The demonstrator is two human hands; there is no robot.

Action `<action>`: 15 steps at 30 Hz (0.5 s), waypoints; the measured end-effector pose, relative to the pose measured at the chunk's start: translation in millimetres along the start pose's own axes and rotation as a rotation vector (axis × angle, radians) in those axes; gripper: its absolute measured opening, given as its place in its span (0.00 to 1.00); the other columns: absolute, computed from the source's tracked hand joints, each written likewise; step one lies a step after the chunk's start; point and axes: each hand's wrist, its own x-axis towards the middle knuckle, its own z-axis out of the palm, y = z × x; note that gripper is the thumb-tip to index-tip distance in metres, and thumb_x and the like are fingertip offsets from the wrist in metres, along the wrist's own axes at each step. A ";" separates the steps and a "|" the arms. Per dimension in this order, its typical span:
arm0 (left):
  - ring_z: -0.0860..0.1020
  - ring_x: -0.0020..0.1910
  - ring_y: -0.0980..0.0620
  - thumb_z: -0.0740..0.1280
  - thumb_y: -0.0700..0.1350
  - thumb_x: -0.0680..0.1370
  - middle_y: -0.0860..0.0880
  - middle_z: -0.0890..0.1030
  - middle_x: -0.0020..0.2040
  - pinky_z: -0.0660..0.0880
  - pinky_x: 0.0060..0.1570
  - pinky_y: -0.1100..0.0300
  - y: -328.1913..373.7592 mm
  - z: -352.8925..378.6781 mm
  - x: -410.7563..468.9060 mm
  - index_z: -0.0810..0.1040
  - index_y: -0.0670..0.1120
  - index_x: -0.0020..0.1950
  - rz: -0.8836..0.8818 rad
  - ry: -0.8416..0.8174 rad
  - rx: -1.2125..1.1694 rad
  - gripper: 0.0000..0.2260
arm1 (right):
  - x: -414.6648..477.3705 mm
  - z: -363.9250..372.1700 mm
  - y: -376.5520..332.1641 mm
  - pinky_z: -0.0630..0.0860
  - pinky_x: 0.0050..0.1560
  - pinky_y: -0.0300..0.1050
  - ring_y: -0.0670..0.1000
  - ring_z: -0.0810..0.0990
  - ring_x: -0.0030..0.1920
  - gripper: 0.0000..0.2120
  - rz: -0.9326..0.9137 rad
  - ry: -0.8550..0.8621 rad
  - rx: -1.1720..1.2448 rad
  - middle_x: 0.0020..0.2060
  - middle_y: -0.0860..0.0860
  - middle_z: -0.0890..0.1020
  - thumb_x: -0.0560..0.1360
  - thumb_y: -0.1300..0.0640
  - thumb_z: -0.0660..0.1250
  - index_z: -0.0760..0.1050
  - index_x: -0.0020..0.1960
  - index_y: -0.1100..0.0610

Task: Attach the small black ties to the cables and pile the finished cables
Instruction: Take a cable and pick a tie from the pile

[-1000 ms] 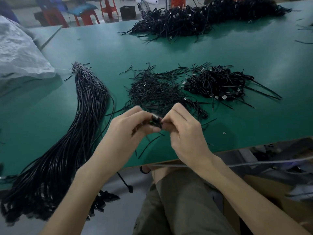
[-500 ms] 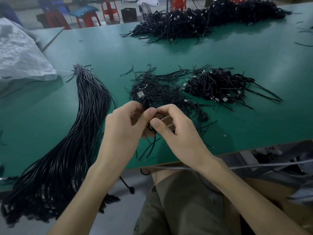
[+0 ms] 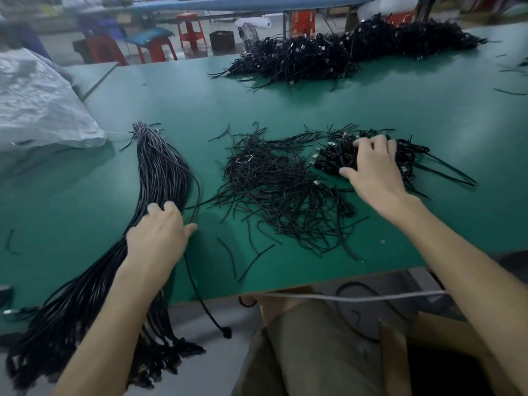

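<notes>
Left of the ties [image 3: 271, 181], my left hand [image 3: 155, 238] lies on the cable bundle [image 3: 160, 172], which runs away from me. Its fingers are bent, and I cannot tell if they pinch a cable. Right of the ties, my right hand [image 3: 374, 172] rests spread on the finished pile [image 3: 414, 155], so I'd draw the next cable with the left.

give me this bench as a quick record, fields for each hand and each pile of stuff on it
left hand: left hand rests on the long bundle of straight cables, fingertips hidden
right hand: right hand spread over the small pile of coiled cables
middle: loose black ties heaped between the bundle and the small pile
far side: large pile of coiled cables
surface: green table
left edge: white plastic sack
</notes>
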 end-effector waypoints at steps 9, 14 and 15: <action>0.75 0.30 0.50 0.63 0.50 0.84 0.51 0.77 0.33 0.66 0.28 0.59 0.8 -2.5 -11.4 0.75 0.48 0.40 0.216 0.302 -0.229 0.14 | -56.5 17.0 -24.1 0.66 0.70 0.52 0.57 0.65 0.68 0.23 -0.288 0.140 0.010 0.67 0.57 0.70 0.78 0.58 0.70 0.71 0.72 0.60; 0.79 0.32 0.51 0.64 0.51 0.82 0.52 0.80 0.34 0.76 0.33 0.54 26.2 -28.2 -32.0 0.77 0.50 0.40 0.414 0.223 -0.454 0.12 | -94.7 13.5 -85.8 0.61 0.77 0.47 0.52 0.64 0.72 0.28 -0.585 -0.030 0.248 0.70 0.52 0.71 0.78 0.62 0.70 0.67 0.77 0.58; 0.80 0.30 0.52 0.64 0.50 0.83 0.52 0.81 0.32 0.76 0.32 0.55 34.2 -30.0 -37.9 0.77 0.49 0.41 0.495 0.118 -0.561 0.11 | -99.8 12.9 -95.1 0.60 0.77 0.48 0.53 0.64 0.73 0.32 -0.635 -0.068 0.290 0.72 0.53 0.70 0.77 0.65 0.70 0.65 0.78 0.59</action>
